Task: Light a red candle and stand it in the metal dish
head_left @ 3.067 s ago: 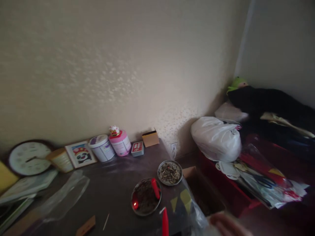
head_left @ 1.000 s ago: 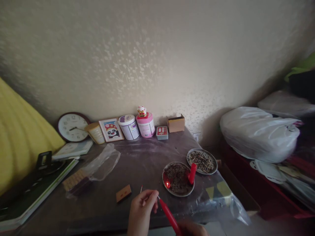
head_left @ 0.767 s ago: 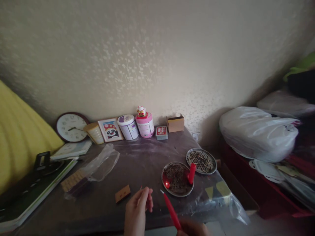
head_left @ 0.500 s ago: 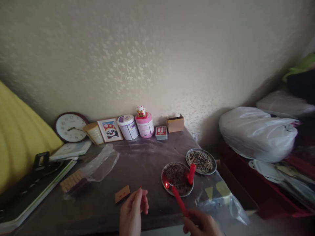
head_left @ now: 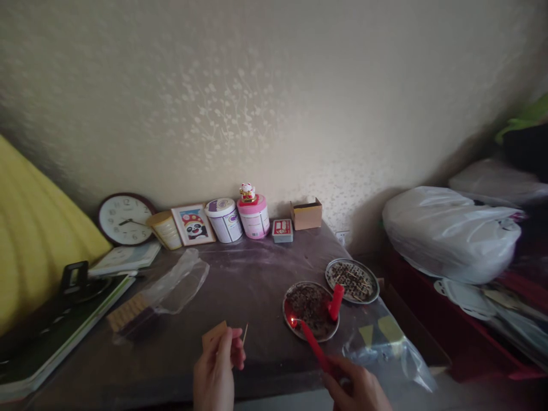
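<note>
Half curling left hand (head_left: 216, 359) at seven o'clock, grip released, near matchstick (head_left: 245, 334), and grasping red candle (head_left: 314, 346) in right hand (head_left: 357, 383) at five o'clock, wick (head_left: 298, 320) by flame (head_left: 292, 321).

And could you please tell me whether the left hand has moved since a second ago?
Yes: the left hand has moved leftward, away from the candle plate, which stayed put.

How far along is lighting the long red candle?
Done: a flame burns on the plate.
In hand: the right hand holds the red candle, wick at that flame; the left hand holds a match.
Still left, probably: the wick catching; I can't tell whether it has.
</note>
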{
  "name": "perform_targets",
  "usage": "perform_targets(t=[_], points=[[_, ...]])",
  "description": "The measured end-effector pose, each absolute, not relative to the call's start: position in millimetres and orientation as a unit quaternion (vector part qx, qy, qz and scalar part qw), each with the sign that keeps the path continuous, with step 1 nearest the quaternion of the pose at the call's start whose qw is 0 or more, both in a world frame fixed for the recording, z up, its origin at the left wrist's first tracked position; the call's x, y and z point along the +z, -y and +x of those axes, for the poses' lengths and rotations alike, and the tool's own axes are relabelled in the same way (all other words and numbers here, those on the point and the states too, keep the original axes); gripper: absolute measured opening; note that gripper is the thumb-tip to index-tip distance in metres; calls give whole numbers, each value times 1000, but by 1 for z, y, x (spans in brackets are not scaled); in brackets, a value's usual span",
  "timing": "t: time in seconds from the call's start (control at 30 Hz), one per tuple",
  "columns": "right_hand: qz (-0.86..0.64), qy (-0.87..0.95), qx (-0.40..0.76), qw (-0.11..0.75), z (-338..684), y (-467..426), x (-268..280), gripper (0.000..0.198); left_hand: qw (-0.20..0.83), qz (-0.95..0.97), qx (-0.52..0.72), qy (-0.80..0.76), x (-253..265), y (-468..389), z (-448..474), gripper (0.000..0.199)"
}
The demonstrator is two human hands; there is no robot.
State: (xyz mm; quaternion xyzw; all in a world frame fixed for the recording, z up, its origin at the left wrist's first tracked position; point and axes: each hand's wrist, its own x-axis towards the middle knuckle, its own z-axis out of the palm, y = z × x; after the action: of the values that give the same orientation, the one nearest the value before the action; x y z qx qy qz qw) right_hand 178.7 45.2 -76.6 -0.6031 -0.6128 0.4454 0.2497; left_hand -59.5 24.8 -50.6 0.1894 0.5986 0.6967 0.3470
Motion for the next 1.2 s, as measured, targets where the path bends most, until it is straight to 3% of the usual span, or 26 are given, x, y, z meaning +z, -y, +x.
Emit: perform_targets(t=[1.2], points=[[-599, 596, 449, 290, 167, -45, -67, 38, 349, 212, 689, -599, -38, -24, -41, 45]])
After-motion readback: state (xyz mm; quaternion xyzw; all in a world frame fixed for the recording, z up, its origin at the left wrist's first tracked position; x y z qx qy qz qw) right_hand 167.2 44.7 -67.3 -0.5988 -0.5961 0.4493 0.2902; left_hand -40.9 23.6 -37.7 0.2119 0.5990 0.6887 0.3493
